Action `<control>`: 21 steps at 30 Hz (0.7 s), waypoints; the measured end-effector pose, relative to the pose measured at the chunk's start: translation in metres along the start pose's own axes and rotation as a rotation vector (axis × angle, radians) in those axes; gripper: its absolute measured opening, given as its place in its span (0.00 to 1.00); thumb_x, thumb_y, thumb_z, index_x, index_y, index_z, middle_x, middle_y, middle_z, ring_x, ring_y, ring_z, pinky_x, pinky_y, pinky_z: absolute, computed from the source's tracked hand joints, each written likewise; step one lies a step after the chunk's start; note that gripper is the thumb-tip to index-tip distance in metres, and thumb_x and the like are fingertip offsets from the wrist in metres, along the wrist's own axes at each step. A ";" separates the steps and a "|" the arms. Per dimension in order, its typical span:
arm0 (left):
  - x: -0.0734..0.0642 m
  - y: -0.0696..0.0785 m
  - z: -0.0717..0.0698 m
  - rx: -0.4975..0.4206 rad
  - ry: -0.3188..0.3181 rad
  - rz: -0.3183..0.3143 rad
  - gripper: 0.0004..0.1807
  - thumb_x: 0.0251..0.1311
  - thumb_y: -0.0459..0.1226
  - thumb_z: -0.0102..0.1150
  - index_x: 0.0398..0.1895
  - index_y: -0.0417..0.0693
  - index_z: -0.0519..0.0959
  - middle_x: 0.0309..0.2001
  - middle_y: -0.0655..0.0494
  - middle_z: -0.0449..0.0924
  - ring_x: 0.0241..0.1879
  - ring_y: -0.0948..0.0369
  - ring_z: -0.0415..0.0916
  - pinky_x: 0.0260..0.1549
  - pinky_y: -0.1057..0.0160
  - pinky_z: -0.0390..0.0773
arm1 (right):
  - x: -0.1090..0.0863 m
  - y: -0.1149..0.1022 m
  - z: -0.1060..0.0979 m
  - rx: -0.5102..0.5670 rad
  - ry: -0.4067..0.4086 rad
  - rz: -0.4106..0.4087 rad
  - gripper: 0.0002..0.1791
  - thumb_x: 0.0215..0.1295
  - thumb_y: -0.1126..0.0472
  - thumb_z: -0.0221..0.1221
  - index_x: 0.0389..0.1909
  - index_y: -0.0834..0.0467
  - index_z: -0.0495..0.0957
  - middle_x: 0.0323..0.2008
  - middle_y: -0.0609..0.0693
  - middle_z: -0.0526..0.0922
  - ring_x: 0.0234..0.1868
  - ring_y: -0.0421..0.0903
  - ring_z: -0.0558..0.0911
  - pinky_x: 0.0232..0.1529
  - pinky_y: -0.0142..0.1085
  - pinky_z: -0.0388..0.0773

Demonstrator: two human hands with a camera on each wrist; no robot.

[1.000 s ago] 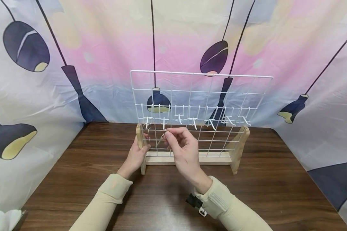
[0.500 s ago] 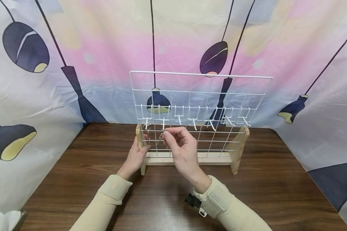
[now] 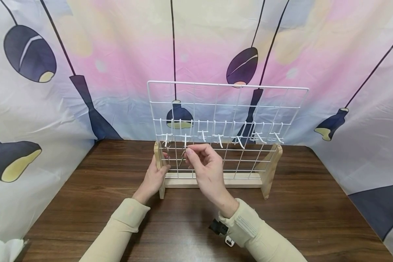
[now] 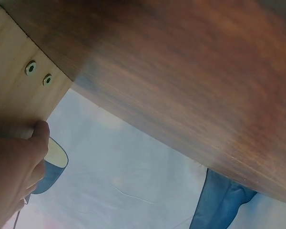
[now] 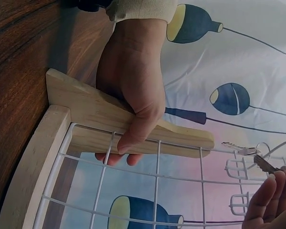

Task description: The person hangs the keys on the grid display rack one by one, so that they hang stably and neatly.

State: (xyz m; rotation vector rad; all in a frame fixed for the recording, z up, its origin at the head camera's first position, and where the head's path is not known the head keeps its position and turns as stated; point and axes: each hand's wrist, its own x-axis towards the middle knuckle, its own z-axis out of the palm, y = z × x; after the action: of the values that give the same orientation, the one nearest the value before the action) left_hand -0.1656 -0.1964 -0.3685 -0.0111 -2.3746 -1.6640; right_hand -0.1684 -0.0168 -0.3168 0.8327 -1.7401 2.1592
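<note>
My left hand [image 3: 154,179] grips the left wooden side support [image 5: 95,107] of a white wire grid rack [image 3: 227,85], thumb on the near side in the right wrist view. My right hand [image 3: 209,167] is at the second hook [image 3: 185,140] from the left, thumb and forefinger pinching a key [image 3: 182,159] at its top. In the right wrist view this key [image 5: 264,164] points out past the fingertips of the right hand [image 5: 271,202]. Another key [image 5: 240,149] hangs by a ring [image 5: 263,149] on the leftmost hook [image 3: 166,139]. The fingers partly hide the held key's ring.
Several more white hooks [image 3: 239,141] line the grid to the right. A wooden crossbar [image 3: 242,183] joins the supports on the brown table [image 3: 118,233]. A printed curtain [image 3: 203,43] stands behind. Something white [image 3: 3,251] lies at the lower left.
My right hand has shifted slightly left toward the second hook. The key in it has swung from slanted to steeper. The left hand has stayed on the support.
</note>
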 end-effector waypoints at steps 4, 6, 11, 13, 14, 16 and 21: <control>0.000 0.000 0.000 -0.001 0.001 -0.001 0.20 0.65 0.27 0.47 0.59 0.38 0.62 0.58 0.33 0.67 0.56 0.42 0.66 0.57 0.46 0.64 | 0.000 0.001 -0.001 0.004 0.003 0.016 0.08 0.68 0.65 0.58 0.43 0.66 0.77 0.33 0.60 0.82 0.32 0.58 0.80 0.33 0.38 0.80; 0.000 0.000 0.000 0.000 0.004 -0.006 0.20 0.64 0.27 0.47 0.59 0.38 0.62 0.58 0.32 0.67 0.57 0.43 0.66 0.57 0.46 0.64 | 0.000 0.001 -0.001 0.006 0.002 0.022 0.08 0.68 0.65 0.58 0.43 0.66 0.77 0.33 0.59 0.82 0.32 0.60 0.80 0.33 0.37 0.80; 0.001 0.000 0.000 0.001 0.004 -0.005 0.20 0.65 0.26 0.47 0.60 0.36 0.61 0.59 0.32 0.67 0.57 0.42 0.66 0.57 0.46 0.64 | -0.001 0.003 -0.003 0.024 -0.004 0.047 0.10 0.68 0.65 0.58 0.44 0.68 0.75 0.33 0.62 0.80 0.32 0.58 0.80 0.31 0.34 0.78; 0.002 -0.001 0.001 -0.003 0.000 -0.003 0.21 0.64 0.26 0.47 0.60 0.36 0.61 0.59 0.32 0.66 0.57 0.42 0.66 0.57 0.46 0.64 | -0.002 0.004 -0.005 0.030 -0.005 0.056 0.09 0.68 0.65 0.58 0.44 0.68 0.75 0.33 0.66 0.79 0.31 0.55 0.80 0.30 0.33 0.77; 0.003 -0.004 0.001 -0.008 -0.004 -0.005 0.21 0.65 0.26 0.47 0.60 0.36 0.61 0.59 0.32 0.66 0.57 0.42 0.66 0.57 0.46 0.64 | -0.002 0.005 -0.006 0.033 -0.003 0.060 0.09 0.68 0.65 0.58 0.43 0.67 0.75 0.33 0.67 0.79 0.31 0.55 0.80 0.30 0.33 0.76; 0.008 -0.016 0.002 -0.010 -0.002 0.007 0.22 0.65 0.27 0.48 0.61 0.37 0.61 0.59 0.35 0.66 0.58 0.42 0.66 0.57 0.45 0.64 | -0.003 0.007 -0.008 0.025 0.000 0.073 0.08 0.68 0.65 0.58 0.42 0.66 0.76 0.32 0.66 0.79 0.30 0.51 0.80 0.29 0.32 0.76; 0.019 -0.043 0.004 -0.005 0.004 0.029 0.23 0.65 0.30 0.48 0.62 0.41 0.60 0.59 0.38 0.67 0.59 0.42 0.66 0.56 0.44 0.65 | -0.006 0.010 -0.017 0.009 -0.012 0.103 0.08 0.68 0.65 0.58 0.42 0.66 0.76 0.31 0.62 0.79 0.29 0.45 0.80 0.30 0.33 0.77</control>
State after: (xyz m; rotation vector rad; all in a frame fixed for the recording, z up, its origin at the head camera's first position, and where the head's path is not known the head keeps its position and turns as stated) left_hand -0.1907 -0.2106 -0.4055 -0.0428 -2.3552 -1.6555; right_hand -0.1733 -0.0023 -0.3307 0.7763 -1.8176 2.2327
